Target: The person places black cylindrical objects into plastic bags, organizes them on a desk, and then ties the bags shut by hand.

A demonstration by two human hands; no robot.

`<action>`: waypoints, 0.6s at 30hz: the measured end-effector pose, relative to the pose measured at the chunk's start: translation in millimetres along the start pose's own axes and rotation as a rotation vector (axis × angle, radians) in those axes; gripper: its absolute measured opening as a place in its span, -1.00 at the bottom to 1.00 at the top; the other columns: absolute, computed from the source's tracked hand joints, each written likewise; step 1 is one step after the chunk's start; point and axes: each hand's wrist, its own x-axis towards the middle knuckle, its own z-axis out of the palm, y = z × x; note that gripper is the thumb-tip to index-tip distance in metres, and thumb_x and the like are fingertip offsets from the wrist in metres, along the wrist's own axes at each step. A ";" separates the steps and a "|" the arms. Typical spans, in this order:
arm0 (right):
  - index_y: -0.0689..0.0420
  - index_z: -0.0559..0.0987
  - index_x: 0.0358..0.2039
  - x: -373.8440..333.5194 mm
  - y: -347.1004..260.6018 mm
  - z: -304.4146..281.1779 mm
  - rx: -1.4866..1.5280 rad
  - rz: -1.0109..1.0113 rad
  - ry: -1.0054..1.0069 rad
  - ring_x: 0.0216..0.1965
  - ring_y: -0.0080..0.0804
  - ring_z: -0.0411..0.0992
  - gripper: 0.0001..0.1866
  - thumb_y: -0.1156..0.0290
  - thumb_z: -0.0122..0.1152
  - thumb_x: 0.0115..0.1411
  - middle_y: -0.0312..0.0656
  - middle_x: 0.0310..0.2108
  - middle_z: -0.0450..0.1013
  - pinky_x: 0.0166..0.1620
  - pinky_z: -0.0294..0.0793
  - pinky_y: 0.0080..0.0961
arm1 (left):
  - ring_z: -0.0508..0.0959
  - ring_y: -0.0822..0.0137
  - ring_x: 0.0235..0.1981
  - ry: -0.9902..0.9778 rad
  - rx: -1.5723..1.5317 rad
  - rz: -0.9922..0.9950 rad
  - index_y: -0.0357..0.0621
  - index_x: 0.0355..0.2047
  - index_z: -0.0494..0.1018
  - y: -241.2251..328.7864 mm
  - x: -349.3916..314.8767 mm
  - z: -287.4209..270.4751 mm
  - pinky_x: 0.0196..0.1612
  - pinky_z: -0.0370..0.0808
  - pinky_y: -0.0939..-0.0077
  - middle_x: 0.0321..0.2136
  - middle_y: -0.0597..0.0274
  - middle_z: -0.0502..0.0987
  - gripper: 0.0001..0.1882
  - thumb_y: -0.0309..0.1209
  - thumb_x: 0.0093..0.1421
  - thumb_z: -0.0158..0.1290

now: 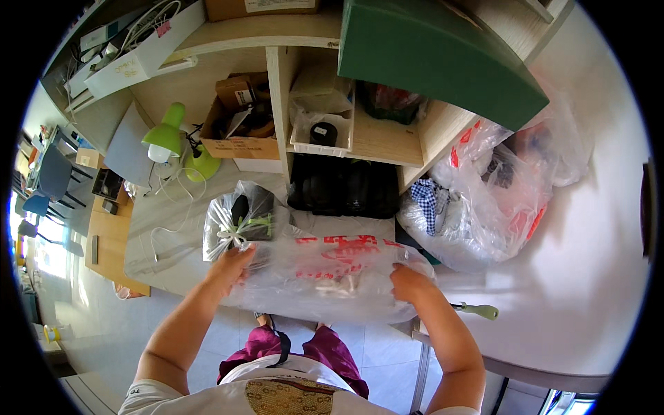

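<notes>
A large translucent plastic bag (325, 280) with red print stretches across in front of me, with pale contents showing faintly through it. My left hand (234, 268) grips its left end, the fingers partly hidden by the plastic. At the other end, my right hand (409, 281) is closed on the film, knuckles bent. Just beyond my left hand sits a knotted clear bag (243, 214) with dark and green things inside; the hand is close to its white knot. What exactly fills the large bag I cannot make out.
A green lamp (166, 135) and white cable (178, 228) lie left on the desk (166, 259). Behind are a cardboard box (242, 146), white basket (321, 138) and black case (344, 187). Stuffed clear bags (484, 200) crowd the right; a green-handled tool (477, 310) juts out. A green box (436, 59) overhangs.
</notes>
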 end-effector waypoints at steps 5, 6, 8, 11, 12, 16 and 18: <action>0.10 0.49 -0.06 5.7 -55.3 -49.1 0.378 -0.205 0.153 0.06 -0.13 0.29 -0.51 0.16 0.19 -0.01 -0.08 0.02 0.36 0.09 0.27 -0.31 | 0.37 0.02 -0.02 0.556 0.925 1.401 -0.07 -0.07 0.39 35.3 -59.1 65.8 0.04 0.25 -0.07 -0.11 -0.03 0.42 -0.44 -0.30 -0.14 0.23; 0.10 0.48 -0.05 17.4 -66.8 -44.8 0.370 -0.260 0.300 0.12 -0.13 0.22 -0.48 0.12 0.18 -0.01 -0.09 0.06 0.31 0.12 0.22 -0.24 | 0.31 -0.01 0.05 0.210 0.639 1.545 -0.08 -0.22 0.45 19.3 -40.7 87.2 0.07 0.18 -0.14 -0.09 0.03 0.38 -0.59 -0.40 -0.16 0.20; 0.10 0.47 -0.02 40.1 -82.6 -23.0 0.286 -0.259 0.445 0.21 -0.12 0.07 -0.44 0.05 0.15 0.01 -0.10 0.13 0.23 0.16 0.13 -0.11 | 0.24 0.05 0.13 -0.388 1.024 1.719 -0.02 -0.20 0.48 0.5 -10.7 116.5 0.14 0.08 -0.14 -0.03 0.09 0.36 -0.64 -0.34 -0.09 0.16; 0.10 0.45 0.02 47.0 -94.6 0.2 0.070 -0.147 0.282 0.30 -0.11 -0.16 -0.38 -0.07 0.07 0.04 -0.10 0.21 0.10 0.20 -0.01 0.05 | 0.28 0.16 0.11 -0.106 1.501 1.458 0.02 -0.10 0.46 -3.0 36.5 136.6 0.15 0.09 -0.07 0.00 0.17 0.36 -0.54 -0.22 -0.07 0.17; 0.09 0.45 0.02 39.9 -94.9 -0.7 0.021 -0.137 0.116 0.32 -0.11 -0.23 -0.36 -0.11 0.03 0.06 -0.10 0.23 0.06 0.20 -0.05 0.10 | 0.28 0.17 0.12 -0.060 1.566 1.328 0.03 -0.06 0.43 -2.0 50.8 132.1 0.15 0.08 -0.07 0.01 0.18 0.36 -0.48 -0.19 -0.08 0.18; 0.10 0.48 -0.01 34.6 -71.2 52.3 -0.018 -0.145 -0.218 0.27 -0.12 -0.07 -0.31 -0.23 -0.09 0.10 -0.13 0.20 0.13 0.22 -0.03 -0.08 | 0.27 0.20 0.14 -0.139 1.790 0.966 0.07 0.09 0.29 33.0 69.8 110.3 0.14 0.11 -0.05 0.06 0.20 0.33 -0.30 -0.11 -0.09 0.19; 0.15 0.50 -0.06 41.7 -70.2 50.8 -0.093 -0.165 -0.437 0.18 -0.11 0.15 -0.35 -0.19 -0.05 0.11 -0.12 0.11 0.27 0.18 0.12 -0.20 | 0.32 0.20 0.09 -0.278 1.840 0.848 0.07 0.08 0.29 31.7 73.0 109.9 0.09 0.19 -0.01 0.01 0.22 0.37 -0.31 -0.11 -0.10 0.20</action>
